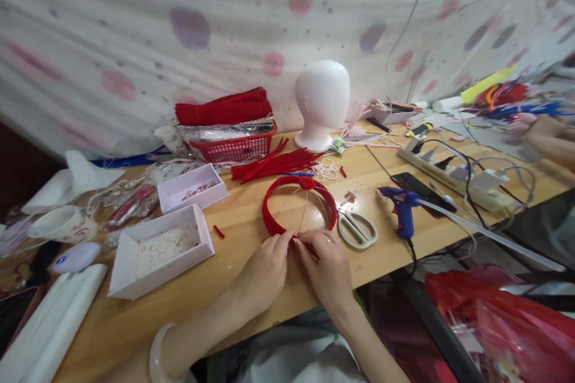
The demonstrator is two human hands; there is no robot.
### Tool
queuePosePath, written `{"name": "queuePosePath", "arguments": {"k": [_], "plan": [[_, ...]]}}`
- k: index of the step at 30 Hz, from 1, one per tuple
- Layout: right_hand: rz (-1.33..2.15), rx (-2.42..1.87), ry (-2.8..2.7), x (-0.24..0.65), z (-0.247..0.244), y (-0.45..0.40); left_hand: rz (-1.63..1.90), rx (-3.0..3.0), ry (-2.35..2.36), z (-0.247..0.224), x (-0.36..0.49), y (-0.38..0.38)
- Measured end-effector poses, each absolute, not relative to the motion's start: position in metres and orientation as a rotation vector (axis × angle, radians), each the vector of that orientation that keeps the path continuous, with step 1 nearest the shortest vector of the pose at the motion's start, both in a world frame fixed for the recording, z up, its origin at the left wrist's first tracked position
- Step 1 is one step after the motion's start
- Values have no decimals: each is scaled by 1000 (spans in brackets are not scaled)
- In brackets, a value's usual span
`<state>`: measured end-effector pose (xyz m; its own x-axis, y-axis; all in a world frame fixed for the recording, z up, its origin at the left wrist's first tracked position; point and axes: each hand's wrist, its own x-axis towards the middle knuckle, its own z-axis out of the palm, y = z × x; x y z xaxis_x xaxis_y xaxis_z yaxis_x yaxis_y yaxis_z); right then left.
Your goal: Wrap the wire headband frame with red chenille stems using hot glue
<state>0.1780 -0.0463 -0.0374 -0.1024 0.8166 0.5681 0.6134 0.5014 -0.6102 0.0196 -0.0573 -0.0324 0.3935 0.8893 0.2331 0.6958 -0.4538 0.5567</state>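
A red ring-shaped headband (331,203) lies on the wooden table, with thin wires crossing its inside. At its near edge my left hand (269,263) and my right hand (327,260) meet, fingertips pinched together on the red band. What exactly sits between the fingers is partly hidden. Right of the band lie scissors (358,229) with pale handles. A bundle of red pipe cleaners (283,163) rests behind the band. Close to my left hand is a short red piece (218,231).
Left are white boxes of beads (168,251) and gems (193,188). A foam head (322,102) and a red basket (238,146) stand behind. A blue glue gun (404,209), phone (422,191) and power strip (458,173) lie right. Another person's hand (523,127) is at far right.
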Motion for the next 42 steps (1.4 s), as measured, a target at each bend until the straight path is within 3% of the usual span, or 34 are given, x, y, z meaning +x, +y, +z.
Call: {"name": "queuePosePath", "arguments": {"k": [6,9,13,19,24,30,36,42], "plan": [[225,-1106,-1735,198,-33,-61,743,2386,1277,-33,9,-43],[-77,-1103,-1250,232,-34,-60,807,2446,1227,-37,5,-39],[-354,-1416,-881,290,-36,-42,891,2500,1188,-37,0,-36],[-307,-1888,-1097,347,-41,-10,956,2458,1160,-41,-2,-32],[-43,-1963,-1408,352,-32,26,956,2398,1121,-47,-3,-36],[116,-1955,-1357,349,-22,42,912,2380,1100,-51,-3,-40],[345,-1829,-1220,321,-3,-23,888,2346,1115,-56,0,-42],[470,-1293,-2016,278,17,-66,849,2304,1121,-50,-1,-41]]}}
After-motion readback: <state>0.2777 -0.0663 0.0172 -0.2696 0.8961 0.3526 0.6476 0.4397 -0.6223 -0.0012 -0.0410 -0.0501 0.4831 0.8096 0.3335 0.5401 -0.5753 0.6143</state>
